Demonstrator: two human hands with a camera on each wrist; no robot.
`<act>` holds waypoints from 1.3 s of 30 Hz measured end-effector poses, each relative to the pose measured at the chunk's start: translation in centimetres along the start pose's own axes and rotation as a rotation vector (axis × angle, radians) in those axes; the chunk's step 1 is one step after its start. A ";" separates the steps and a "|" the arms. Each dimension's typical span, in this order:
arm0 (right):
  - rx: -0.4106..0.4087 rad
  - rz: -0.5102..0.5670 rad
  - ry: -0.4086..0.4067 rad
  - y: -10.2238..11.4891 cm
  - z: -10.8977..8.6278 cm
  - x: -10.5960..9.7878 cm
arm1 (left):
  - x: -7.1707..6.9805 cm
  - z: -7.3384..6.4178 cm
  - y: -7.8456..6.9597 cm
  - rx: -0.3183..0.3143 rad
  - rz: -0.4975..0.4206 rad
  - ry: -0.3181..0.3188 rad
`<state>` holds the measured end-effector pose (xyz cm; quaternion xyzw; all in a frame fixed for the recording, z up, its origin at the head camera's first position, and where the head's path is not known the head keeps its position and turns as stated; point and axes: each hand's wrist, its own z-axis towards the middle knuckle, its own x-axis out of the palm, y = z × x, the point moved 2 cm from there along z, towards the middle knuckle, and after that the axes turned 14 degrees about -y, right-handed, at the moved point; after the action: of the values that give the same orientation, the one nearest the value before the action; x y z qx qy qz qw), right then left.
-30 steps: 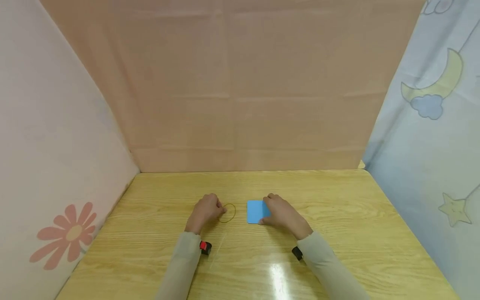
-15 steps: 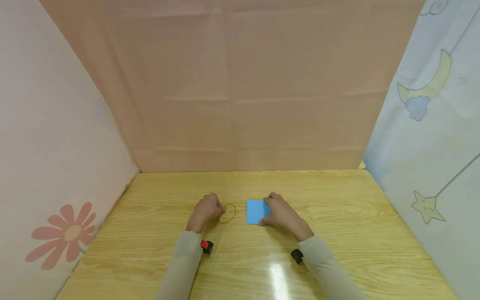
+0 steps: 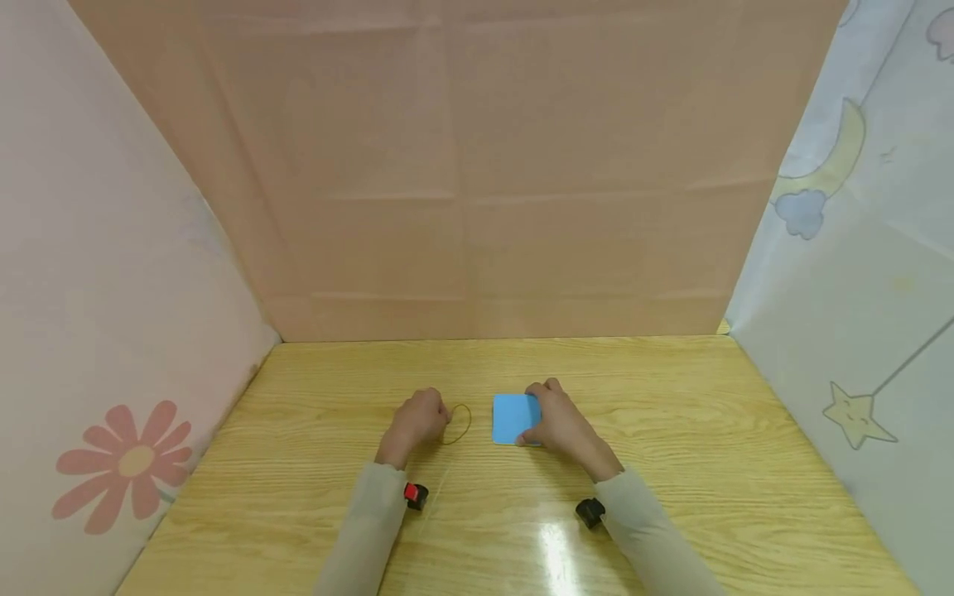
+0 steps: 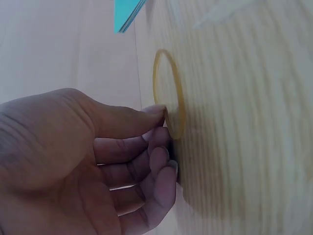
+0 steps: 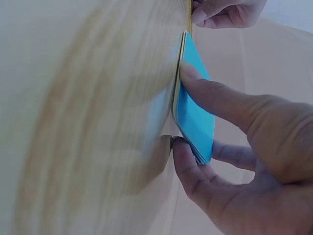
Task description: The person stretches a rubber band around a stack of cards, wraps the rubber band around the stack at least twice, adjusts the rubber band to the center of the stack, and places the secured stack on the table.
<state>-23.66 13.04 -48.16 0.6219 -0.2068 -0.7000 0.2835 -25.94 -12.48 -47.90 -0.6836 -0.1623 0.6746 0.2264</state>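
Observation:
A yellow rubber band forms a loop at the table surface. My left hand pinches its near side between thumb and index finger, while the other fingers curl in beside the table. To the right is a square, round-cornered stack of thin blue cards; layered edges show in the right wrist view. My right hand grips this stack, thumb on the near edge and fingers on the far edge. Whether the stack's underside is wholly off the table, I cannot tell. Band and cards are apart.
The wood-grain table ends at a tan cloth backdrop. Patterned cloth walls stand at left and right. Dark wrist devices sit below both wrists.
My left hand has shifted slightly right, and the band's loop looks narrower. The card stack and right hand have moved a little to the right. Both grips stay the same.

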 end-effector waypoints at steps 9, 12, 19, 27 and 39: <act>0.013 0.082 -0.038 -0.4 0.2 -0.3 | -0.1 -0.3 -0.6 0.000 0.014 -0.006; 0.043 0.138 -0.039 -0.9 0.1 -0.4 | -0.2 -0.3 -0.7 0.010 0.023 -0.008; 0.112 0.212 -0.062 -1.8 0.0 -0.8 | 0.1 -0.6 -0.7 0.068 0.058 0.019; 0.270 0.350 -0.078 -2.6 -0.2 -1.4 | 0.3 -0.8 -0.1 0.123 -0.135 0.021; 0.455 0.748 0.019 -3.5 -0.7 -1.3 | 0.0 -0.9 -0.3 0.056 -0.369 -0.085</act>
<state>-23.40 16.62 -49.52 0.5572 -0.5641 -0.4800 0.3754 -25.06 -12.35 -47.75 -0.6065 -0.2755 0.6542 0.3582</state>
